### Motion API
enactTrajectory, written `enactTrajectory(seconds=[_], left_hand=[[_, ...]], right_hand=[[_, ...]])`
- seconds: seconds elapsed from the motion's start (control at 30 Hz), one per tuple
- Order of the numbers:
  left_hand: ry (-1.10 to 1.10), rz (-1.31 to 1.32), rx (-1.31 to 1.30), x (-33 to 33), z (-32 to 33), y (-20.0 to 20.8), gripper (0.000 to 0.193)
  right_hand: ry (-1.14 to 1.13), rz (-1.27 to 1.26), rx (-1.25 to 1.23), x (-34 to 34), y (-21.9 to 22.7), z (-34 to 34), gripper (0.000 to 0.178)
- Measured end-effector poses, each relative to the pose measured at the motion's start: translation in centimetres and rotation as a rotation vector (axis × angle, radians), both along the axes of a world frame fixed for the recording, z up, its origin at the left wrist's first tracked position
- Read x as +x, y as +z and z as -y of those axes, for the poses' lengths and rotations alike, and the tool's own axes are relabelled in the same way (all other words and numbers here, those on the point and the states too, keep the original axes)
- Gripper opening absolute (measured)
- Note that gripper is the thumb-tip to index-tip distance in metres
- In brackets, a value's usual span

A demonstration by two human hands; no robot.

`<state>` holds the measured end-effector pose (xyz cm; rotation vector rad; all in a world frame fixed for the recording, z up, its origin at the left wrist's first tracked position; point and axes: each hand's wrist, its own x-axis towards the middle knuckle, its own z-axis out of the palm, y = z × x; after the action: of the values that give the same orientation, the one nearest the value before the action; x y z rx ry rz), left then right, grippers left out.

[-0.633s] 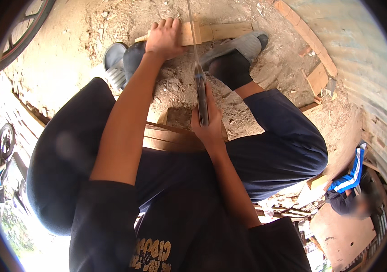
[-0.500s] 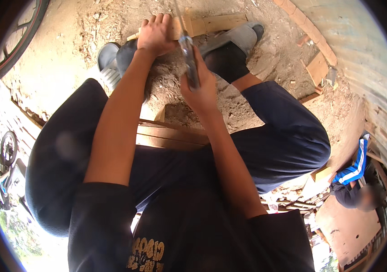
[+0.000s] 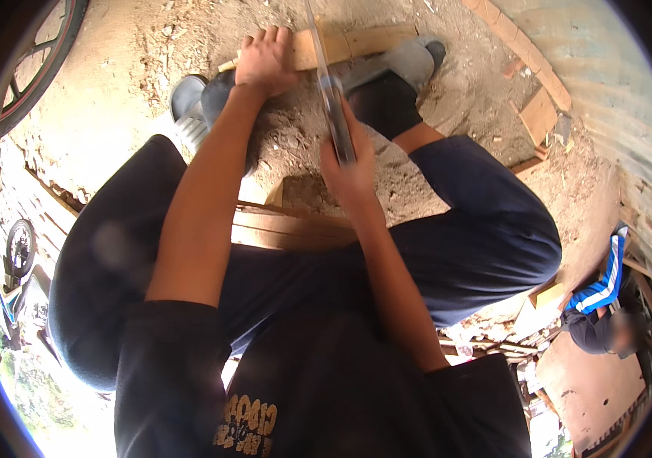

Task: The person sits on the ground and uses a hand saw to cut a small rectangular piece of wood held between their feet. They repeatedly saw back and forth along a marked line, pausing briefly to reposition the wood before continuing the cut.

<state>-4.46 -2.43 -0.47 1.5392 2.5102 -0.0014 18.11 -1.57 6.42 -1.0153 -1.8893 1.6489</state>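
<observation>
A pale length of wood (image 3: 375,40) lies across the ground between my two feet. My left hand (image 3: 267,62) presses down on its left part, with the fingers curled over the far edge. In my right hand (image 3: 353,174) is a handsaw (image 3: 335,114), its dark grip wrapped by my fingers. The saw's thin blade points away from me and is seen almost edge-on, crossing the wood just right of my left hand. Where the teeth meet the wood is too fine to make out. My right foot, in a grey slipper (image 3: 410,61), rests by the wood's right end.
I sit on a low wooden seat (image 3: 288,227). A corrugated metal wall (image 3: 608,69) runs along the right, with wood scraps (image 3: 539,114) beside it. A wheel (image 3: 40,69) stands at the far left. Another person (image 3: 600,328) is at the lower right, near a board (image 3: 589,389).
My right hand has drawn the handsaw back toward me and slightly right. My left hand stays on the wood.
</observation>
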Motion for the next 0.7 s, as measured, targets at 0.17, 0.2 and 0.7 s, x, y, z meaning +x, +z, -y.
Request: enactTrajectory(seconds=[0.17, 0.2, 0.7], left_hand=[[0.007, 0.014, 0.035, -0.1, 0.2, 0.4, 0.072], [-0.015, 0.009, 0.032, -0.1, -0.1, 0.4, 0.074], [-0.013, 0.042, -0.094, -0.3, -0.8, 1.7, 0.066]], right_hand=[[0.007, 0.05, -0.06, 0.7, 1.0, 1.2, 0.062], [0.016, 0.029, -0.011, -1.1, 0.1, -0.6, 0.062], [0.07, 0.116, -0.005, 0.0, 0.1, -0.1, 0.061]])
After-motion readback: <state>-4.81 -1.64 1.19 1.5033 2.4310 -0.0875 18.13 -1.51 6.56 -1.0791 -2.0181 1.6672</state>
